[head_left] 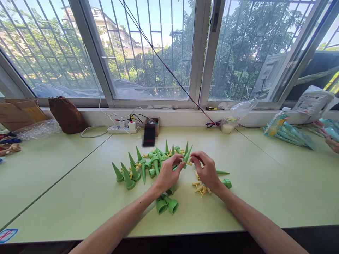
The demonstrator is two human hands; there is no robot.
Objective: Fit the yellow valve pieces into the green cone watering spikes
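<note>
My left hand [169,171] is closed around a green plastic watering spike [188,154], its narrow tip slanting up to the right. Close beside the spike, my right hand [205,167] has its fingertips pinched together; whatever they hold is too small to make out. A small yellow T-shaped piece [189,163] shows by the spike, though I cannot tell if it is touched. Several more green spikes [129,181] stand and lie to the left, with yellow pieces among them. Loose yellow T-shaped pieces [201,189] lie below my right hand. Green spikes [172,205] with wide open ends lie below my left wrist.
Along the back of the pale green table [265,197] are a brown bag [66,114], a power strip [123,129], a small box [156,123] and a plastic cup [228,126]. A bottle [277,122] and bagged blue items [293,135] lie right, near another person's hand [333,144].
</note>
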